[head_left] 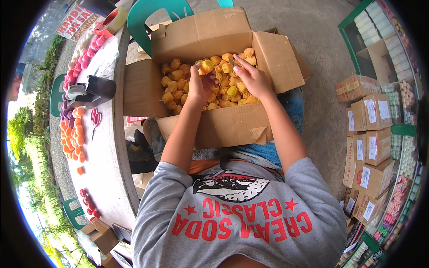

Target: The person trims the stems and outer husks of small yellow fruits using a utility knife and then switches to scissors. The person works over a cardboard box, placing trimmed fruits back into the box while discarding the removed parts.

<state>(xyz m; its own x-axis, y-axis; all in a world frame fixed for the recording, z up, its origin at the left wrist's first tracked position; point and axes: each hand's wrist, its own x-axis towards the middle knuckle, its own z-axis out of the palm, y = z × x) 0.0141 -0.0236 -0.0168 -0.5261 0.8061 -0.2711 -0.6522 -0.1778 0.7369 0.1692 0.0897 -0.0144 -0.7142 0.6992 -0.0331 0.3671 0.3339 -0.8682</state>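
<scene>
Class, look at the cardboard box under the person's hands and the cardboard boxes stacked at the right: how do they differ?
The open box has its flaps spread; the stacked boxes look shut. The open box shows yellow flower-shaped pieces inside; the stacked boxes hide their contents. The open box has no label in sight; several stacked boxes bear white labels. Both are brown cardboard.

In the cardboard box (pixel 223 127), the top yellow flower-shaped pieces (pixel 232 91) hide those beneath, the dark thing (pixel 231 60) at the right hand (pixel 252 81) is too small to tell, and the teal chair (pixel 140 27) behind the box and shelf (pixel 404 130) to its right are cut off by the view's edge.
</scene>
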